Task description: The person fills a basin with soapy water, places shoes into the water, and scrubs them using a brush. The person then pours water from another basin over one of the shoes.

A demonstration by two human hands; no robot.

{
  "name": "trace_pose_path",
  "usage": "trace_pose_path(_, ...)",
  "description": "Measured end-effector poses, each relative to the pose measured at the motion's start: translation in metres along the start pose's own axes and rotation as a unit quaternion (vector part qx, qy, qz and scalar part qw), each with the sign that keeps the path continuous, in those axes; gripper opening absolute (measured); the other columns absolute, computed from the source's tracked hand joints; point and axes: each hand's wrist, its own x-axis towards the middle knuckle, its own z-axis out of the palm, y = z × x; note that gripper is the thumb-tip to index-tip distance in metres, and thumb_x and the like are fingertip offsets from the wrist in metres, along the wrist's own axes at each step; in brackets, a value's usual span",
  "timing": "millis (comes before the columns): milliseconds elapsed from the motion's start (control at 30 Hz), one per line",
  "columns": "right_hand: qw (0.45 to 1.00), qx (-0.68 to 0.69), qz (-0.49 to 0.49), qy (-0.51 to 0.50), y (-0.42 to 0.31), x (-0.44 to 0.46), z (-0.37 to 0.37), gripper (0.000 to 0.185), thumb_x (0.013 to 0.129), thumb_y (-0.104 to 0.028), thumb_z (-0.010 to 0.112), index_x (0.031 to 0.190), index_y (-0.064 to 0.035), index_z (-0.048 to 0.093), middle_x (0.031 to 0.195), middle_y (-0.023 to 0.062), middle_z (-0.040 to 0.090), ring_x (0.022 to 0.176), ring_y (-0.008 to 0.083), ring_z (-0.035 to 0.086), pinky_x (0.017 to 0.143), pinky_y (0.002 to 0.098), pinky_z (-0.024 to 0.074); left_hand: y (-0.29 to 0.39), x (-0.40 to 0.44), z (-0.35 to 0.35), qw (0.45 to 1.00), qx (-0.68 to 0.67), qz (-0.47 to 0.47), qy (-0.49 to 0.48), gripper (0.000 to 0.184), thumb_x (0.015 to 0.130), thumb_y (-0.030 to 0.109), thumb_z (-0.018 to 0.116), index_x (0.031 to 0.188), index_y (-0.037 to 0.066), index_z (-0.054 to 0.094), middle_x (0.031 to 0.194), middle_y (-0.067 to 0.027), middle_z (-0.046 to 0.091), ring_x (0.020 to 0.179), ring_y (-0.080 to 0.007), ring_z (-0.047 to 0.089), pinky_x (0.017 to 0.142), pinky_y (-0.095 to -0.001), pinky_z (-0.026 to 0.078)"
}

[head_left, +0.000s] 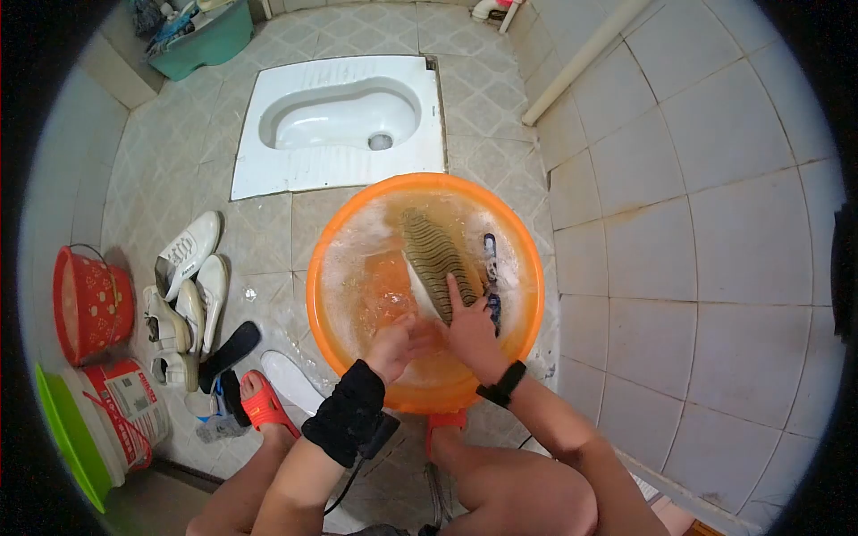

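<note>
A shoe (435, 259) lies sole up in the soapy water of an orange basin (315, 295), its ridged sole brownish and its side white. My right hand (474, 332) is on the heel end of the shoe, the index finger stretched along the sole and the other fingers curled. My left hand (402, 344) is low at the water beside the heel, its fingers partly under the surface and blurred, so what they hold is not clear. To the right of the shoe, a dark blue and white item (491, 259) lies in the water.
Beyond the basin is a white squat toilet (344, 170). White shoes (192, 255), black insoles (234, 350), a red bucket (93, 308) and a white bucket (134, 406) stand at the left. A tiled wall (652, 259) rises at the right; a green tub (206, 49) is at the far left.
</note>
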Motion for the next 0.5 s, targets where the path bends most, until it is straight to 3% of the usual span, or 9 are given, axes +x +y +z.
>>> trace_pose_path(133, 0.996, -0.085, -0.003, -0.020, 0.000, 0.023, 0.041, 0.078, 0.079, -0.036, 0.055, 0.137, -0.0230, 0.005, 0.105, 0.0382, 0.038, 0.083, 0.0487, 0.051, 0.052, 0.0565, 0.0448, -0.013, 0.005, -0.018, 0.999, -0.008, -0.013, 0.041, 0.024, 0.090, 0.020, 0.039, 0.110, 0.009, 0.046, 0.099, -0.0041, 0.054, 0.090, -0.0159, 0.052, 0.076, -0.0336, 0.044)
trace_pose_path(167, 0.996, -0.084, -0.004, -0.020, 0.002, 0.027, 0.045, 0.078, 0.079, -0.036, 0.055, 0.137, -0.0230, 0.005, 0.105, 0.0382, 0.038, 0.083, 0.0487, 0.051, 0.052, 0.0565, 0.0448, -0.012, 0.003, -0.018, 0.998, 0.009, -0.014, 0.064, 0.023, 0.089, 0.018, 0.040, 0.110, 0.009, 0.046, 0.097, -0.0026, 0.054, 0.089, -0.0146, 0.052, 0.074, -0.0323, 0.044)
trace_pose_path(233, 0.983, -0.101, 0.052, -0.145, -0.013, 0.029, 0.021, 0.079, 0.078, -0.034, 0.055, 0.137, -0.0191, 0.004, 0.114, 0.0362, 0.036, 0.085, 0.0442, 0.053, 0.059, 0.0524, 0.0472, -0.016, 0.002, -0.025, 0.996, 0.030, -0.001, 0.082, 0.022, 0.089, 0.018, 0.042, 0.109, 0.010, 0.047, 0.095, -0.0014, 0.054, 0.087, -0.0135, 0.052, 0.072, -0.0307, 0.043)
trace_pose_path(267, 0.983, -0.100, 0.051, -0.143, -0.007, 0.031, 0.028, 0.079, 0.078, -0.034, 0.055, 0.137, -0.0191, 0.004, 0.114, 0.0362, 0.036, 0.085, 0.0442, 0.053, 0.059, 0.0524, 0.0472, -0.018, 0.003, -0.027, 0.994, 0.050, 0.013, 0.098, 0.021, 0.088, 0.017, 0.043, 0.108, 0.010, 0.047, 0.092, -0.0002, 0.053, 0.084, -0.0125, 0.052, 0.069, -0.0291, 0.043)
trace_pose_path(333, 0.988, -0.028, -0.108, -0.110, 0.011, 0.036, 0.041, 0.076, 0.078, -0.028, 0.056, 0.136, -0.0118, 0.009, 0.121, 0.0290, 0.038, 0.089, 0.0374, 0.055, 0.069, 0.0430, 0.0484, -0.016, -0.002, -0.026, 0.995, 0.049, 0.040, 0.078, 0.022, 0.088, 0.020, 0.045, 0.107, 0.010, 0.048, 0.091, 0.0000, 0.053, 0.082, -0.0122, 0.052, 0.067, -0.0290, 0.043)
trace_pose_path(467, 0.982, 0.111, -0.071, -0.135, 0.022, 0.035, 0.025, 0.077, 0.078, -0.030, 0.060, 0.135, -0.0074, 0.014, 0.118, 0.0218, 0.046, 0.102, 0.0290, 0.052, 0.079, 0.0357, 0.0447, 0.005, -0.014, -0.018, 0.998, 0.045, 0.041, 0.035, 0.027, 0.087, 0.029, 0.049, 0.107, 0.012, 0.049, 0.091, -0.0004, 0.053, 0.082, -0.0121, 0.050, 0.064, -0.0283, 0.041)
trace_pose_path(500, 0.901, 0.355, -0.036, -0.246, 0.019, 0.029, 0.007, 0.069, 0.080, -0.028, 0.058, 0.133, -0.0056, 0.019, 0.118, 0.0175, 0.047, 0.103, 0.0256, 0.052, 0.080, 0.0343, 0.0451, 0.014, -0.022, -0.010, 0.998, 0.043, 0.039, 0.035, 0.027, 0.087, 0.029, 0.049, 0.107, 0.012, 0.049, 0.091, -0.0004, 0.053, 0.082, -0.0121, 0.050, 0.064, -0.0283, 0.041)
